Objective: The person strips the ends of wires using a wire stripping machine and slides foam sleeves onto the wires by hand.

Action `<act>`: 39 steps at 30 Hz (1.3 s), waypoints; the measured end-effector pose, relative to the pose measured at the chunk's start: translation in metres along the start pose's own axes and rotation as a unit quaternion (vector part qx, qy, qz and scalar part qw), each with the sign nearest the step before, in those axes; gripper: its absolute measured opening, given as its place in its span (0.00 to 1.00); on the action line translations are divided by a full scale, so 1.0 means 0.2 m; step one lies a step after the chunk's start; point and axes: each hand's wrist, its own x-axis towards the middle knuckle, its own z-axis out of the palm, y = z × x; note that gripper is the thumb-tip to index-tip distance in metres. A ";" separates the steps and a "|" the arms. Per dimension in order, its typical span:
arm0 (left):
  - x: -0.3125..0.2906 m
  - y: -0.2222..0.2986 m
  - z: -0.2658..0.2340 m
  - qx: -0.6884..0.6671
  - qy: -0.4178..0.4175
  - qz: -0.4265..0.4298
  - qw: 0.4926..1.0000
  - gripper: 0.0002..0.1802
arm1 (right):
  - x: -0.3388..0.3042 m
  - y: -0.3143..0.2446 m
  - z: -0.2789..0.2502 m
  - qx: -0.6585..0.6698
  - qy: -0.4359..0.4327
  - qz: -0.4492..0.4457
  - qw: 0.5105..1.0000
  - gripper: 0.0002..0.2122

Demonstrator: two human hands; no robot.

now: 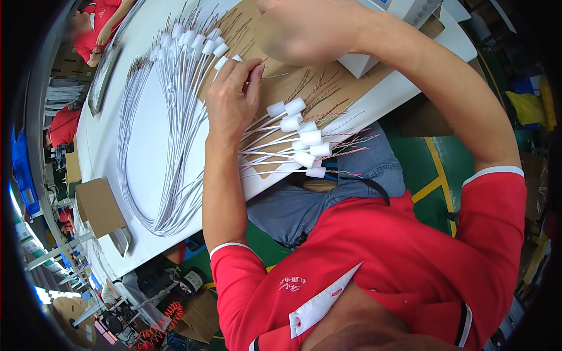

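The left grip (233, 96) is over the counter (149, 146), with thumb and forefinger pressed together, pinching what looks like the thin end of a wire (264, 60). White caps (220, 62) sit right beside its knuckles. The right grip (310, 32) is just above and to the right of it, over a brown cardboard sheet (275, 88); that hand is so blurred that I cannot tell whether its fingers are spread or pinching something.

White cables (171, 111) lie on the counter in two groups. The larger bundle curves in a long loop left of the left forearm, with many capped ends gathered near the top. A smaller group fans out to the right of that forearm, its white cylinders (311, 137) clustered close together toward the counter's near edge, with twisted coloured strands sticking out beyond them. A white box (358, 63) stands partly behind the right forearm.

A piece of cardboard (101, 205) is at the counter's left end, and a co-worker (104, 22) in red is at the upper left.
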 end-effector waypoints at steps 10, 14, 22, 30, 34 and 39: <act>0.00 -0.01 0.02 0.003 0.007 0.010 1.000 0.04 | 0.01 -0.01 0.01 -0.004 -0.016 0.005 1.000 0.29; 0.00 -0.01 0.02 -0.014 -0.002 -0.008 1.000 0.04 | 0.00 0.00 0.01 0.008 0.005 -0.011 1.000 0.28; -0.03 -0.05 -0.05 -0.074 -0.054 -0.070 0.993 0.13 | 0.00 -0.01 0.01 -0.063 -0.053 -0.034 0.996 0.25; -0.08 -0.12 -0.20 -0.156 -0.166 -0.231 0.946 0.16 | 0.00 -0.01 -0.01 -0.106 -0.101 -0.073 0.986 0.13; -0.09 -0.17 -0.26 -0.184 -0.205 -0.195 0.941 0.17 | -0.01 0.02 0.05 -0.096 -0.034 -0.102 0.990 0.09; -0.09 -0.17 -0.34 -0.234 -0.214 -0.114 0.942 0.18 | 0.00 -0.05 -0.07 -0.094 -0.102 -0.084 0.987 0.09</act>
